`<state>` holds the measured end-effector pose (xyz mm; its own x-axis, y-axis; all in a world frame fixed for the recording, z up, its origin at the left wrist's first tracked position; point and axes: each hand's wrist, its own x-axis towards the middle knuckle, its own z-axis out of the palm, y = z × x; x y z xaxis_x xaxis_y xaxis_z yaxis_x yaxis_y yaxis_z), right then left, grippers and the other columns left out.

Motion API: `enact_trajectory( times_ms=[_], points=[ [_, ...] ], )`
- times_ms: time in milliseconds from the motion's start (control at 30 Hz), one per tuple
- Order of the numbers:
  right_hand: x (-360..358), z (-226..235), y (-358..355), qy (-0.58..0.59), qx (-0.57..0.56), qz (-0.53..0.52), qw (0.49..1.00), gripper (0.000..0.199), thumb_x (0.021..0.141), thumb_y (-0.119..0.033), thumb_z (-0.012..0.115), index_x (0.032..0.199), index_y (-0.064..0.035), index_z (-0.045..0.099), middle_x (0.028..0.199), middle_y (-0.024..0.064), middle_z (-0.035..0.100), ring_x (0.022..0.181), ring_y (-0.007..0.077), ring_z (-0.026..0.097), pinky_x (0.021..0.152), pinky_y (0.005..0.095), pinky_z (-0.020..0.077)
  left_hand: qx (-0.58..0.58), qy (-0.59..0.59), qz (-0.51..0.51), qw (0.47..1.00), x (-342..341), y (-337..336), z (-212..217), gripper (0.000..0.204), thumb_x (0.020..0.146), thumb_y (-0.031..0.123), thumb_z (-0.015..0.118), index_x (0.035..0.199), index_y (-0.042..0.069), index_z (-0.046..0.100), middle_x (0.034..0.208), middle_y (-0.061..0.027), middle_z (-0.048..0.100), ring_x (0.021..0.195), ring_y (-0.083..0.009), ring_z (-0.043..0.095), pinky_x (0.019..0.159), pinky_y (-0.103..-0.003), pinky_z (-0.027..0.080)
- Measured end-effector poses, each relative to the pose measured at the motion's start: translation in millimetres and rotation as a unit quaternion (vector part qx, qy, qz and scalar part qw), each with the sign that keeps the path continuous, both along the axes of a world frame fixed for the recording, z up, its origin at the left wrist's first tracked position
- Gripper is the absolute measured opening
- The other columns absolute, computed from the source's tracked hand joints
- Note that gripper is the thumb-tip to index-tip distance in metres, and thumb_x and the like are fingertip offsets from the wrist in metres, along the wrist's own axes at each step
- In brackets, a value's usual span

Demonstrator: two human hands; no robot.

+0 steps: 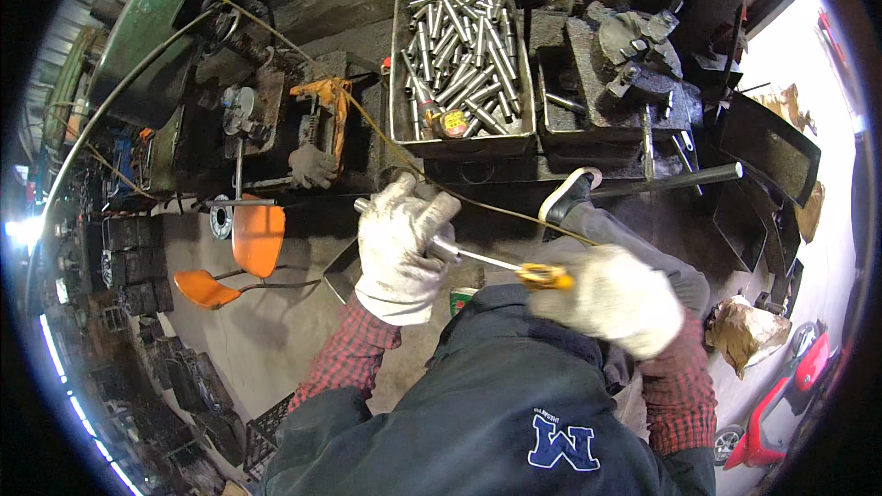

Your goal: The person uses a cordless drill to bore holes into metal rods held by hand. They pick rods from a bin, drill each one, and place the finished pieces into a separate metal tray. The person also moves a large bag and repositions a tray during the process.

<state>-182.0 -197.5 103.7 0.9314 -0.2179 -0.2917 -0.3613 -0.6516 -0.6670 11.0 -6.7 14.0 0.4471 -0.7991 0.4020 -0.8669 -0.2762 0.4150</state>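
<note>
Two gloved hands worked in front of the person's chest. The left hand point(401, 243), in a white knit glove, was closed around a short metal cylinder point(404, 220) whose end showed just past the fingers at the upper left. The right hand point(617, 298), in a matching glove, was wrapped around the yellow handle point(544, 276) of a thin tool, whose bright steel shaft point(478, 257) ran from the handle up and left into the left fist, meeting the cylinder there. Whether the tip sat inside the part or against it could not be told, since the glove hid it.

Beyond the hands, on the dark machine bench, stood a rectangular metal bin point(401, 55) filled with many shiny steel cylinders point(464, 55) lying loose in several directions, piled toward its right side. A small yellow and red object point(452, 122) lay among them near the bin's front edge. Just to the right of the bin sat a dark metal tray point(551, 133) holding a chuck-like machine part point(638, 41) and some rods. A thin yellow cord point(367, 119) crossed in front of the bin. Left of the hands stood an orange stool point(257, 234) on the concrete floor, with stacked dark crates point(133, 262) beyond it.
</note>
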Motion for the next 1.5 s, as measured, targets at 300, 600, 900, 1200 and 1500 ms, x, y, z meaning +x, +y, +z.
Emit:
enact_trajectory(
  times_ms=[300, 600, 900, 1200, 1500],
  points=[
    [-32, -10, -11, 0.032, -0.031, -0.021, 0.999, 0.051, 0.086, -0.047, 0.084, 0.116, -0.0061, 0.079, 0.094, 0.0217, 0.076, 0.091, 0.0401, 0.074, 0.079, 0.0465, 0.059, -0.023, -0.061, 0.033, 0.997, 11, 7, -14, 0.047, 0.067, 0.008, 0.08, 0.113, 0.017, 0.077, 0.097, -0.0097, 0.07, 0.11, -0.0391, 0.068, 0.094, -0.054, 0.053],
    [9, 3, 5, 0.007, -0.003, 0.014, 1.0, 0.044, 0.093, -0.042, 0.075, 0.115, -0.0036, 0.077, 0.095, 0.0206, 0.077, 0.088, 0.0377, 0.075, 0.079, 0.0475, 0.0601, -0.025, 0.025, 0.019, 0.999, 1, 7, -5, 0.041, 0.076, -0.002, 0.075, 0.116, 0.008, 0.073, 0.102, -0.0086, 0.072, 0.093, -0.027, 0.071, 0.094, -0.042, 0.058],
    [-12, 0, -16, 0.058, -0.024, 0.004, 0.998, 0.055, 0.085, -0.043, 0.084, 0.126, -0.0083, 0.076, 0.123, 0.0243, 0.072, 0.101, 0.0405, 0.073, 0.085, 0.0463, 0.0601, -0.007, 0.325, 0.108, 0.939, -6, 27, -26, 0.044, 0.083, -0.006, 0.077, 0.125, 0.004, 0.07, 0.116, -0.0054, 0.072, 0.102, -0.0151, 0.067, 0.092, -0.03, 0.056],
    [24, -11, 6, -0.092, -0.04, 0.089, 0.991, 0.026, 0.093, -0.033, 0.074, 0.084, -0.0084, 0.072, 0.069, 0.0134, 0.065, 0.064, 0.0341, 0.067, 0.06, 0.0459, 0.0531, 0.114, 0.069, -0.002, 0.991, -6, 11, -11, 0.037, 0.076, 0.001, 0.072, 0.113, 0.006, 0.074, 0.09, -0.0124, 0.072, 0.082, -0.0287, 0.071, 0.073, -0.039, 0.055],
    [-3, 21, -10, 0.035, -0.121, 0.019, 0.992, 0.048, 0.085, -0.044, 0.083, 0.119, -0.0108, 0.08, 0.102, 0.0198, 0.077, 0.088, 0.0384, 0.075, 0.079, 0.0454, 0.0611, 0.025, 0.427, 0.126, 0.895, 8, 38, -39, 0.046, 0.087, -0.002, 0.075, 0.132, 0.0, 0.068, 0.116, -0.0058, 0.074, 0.102, -0.012, 0.068, 0.092, -0.028, 0.056]
  ],
)
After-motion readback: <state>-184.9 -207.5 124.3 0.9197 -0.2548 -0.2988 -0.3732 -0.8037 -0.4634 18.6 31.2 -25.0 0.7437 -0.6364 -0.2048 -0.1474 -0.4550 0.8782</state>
